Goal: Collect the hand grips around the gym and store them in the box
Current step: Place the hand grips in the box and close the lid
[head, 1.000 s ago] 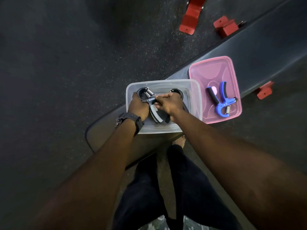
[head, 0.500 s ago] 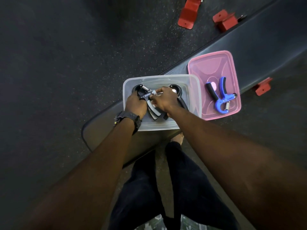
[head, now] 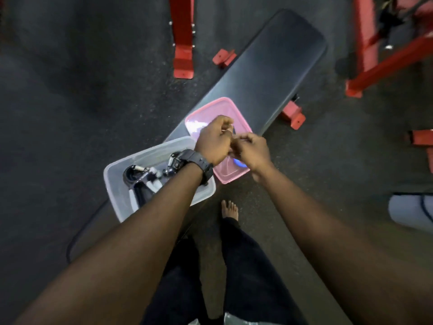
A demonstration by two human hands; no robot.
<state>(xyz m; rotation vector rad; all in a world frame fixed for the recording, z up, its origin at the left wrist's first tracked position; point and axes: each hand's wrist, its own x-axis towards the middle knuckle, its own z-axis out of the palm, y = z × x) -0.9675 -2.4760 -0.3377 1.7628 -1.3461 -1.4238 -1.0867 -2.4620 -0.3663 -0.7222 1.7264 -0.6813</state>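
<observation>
1. Head view: a black bench (head: 269, 73) runs slantwise across the dark floor (head: 70, 90), from the lower left to the upper right.
2. A clear box (head: 112, 181) sits on the bench toward its near, lower-left end. Black grips (head: 140, 178) with steel springs lie inside, tangled together; how many there are I cannot tell, because the left forearm crosses over the box.
3. A pink lid (head: 218, 106) lies on the bench just beside the box, on its far-right side, its near corner at the bench's near edge.
4. Both hands hover together over the lid. The left hand (head: 214, 141) has its fingers curled in, and a black watch (head: 194, 160) is on that wrist.
5. The right hand (head: 251, 150) is curled too, its fingers meeting the left hand's. What they pinch between them is blurred; I cannot tell whether either hand grasps anything.
6. A blue grip (head: 239, 163) peeks out from under the right hand, lying on the lid near its right corner.
7. A bare foot (head: 230, 208) stands on the floor by the bench's near edge, below dark trousers (head: 246, 266).
8. Red frames (head: 181, 36) stand on the floor beyond the bench and to the right.
</observation>
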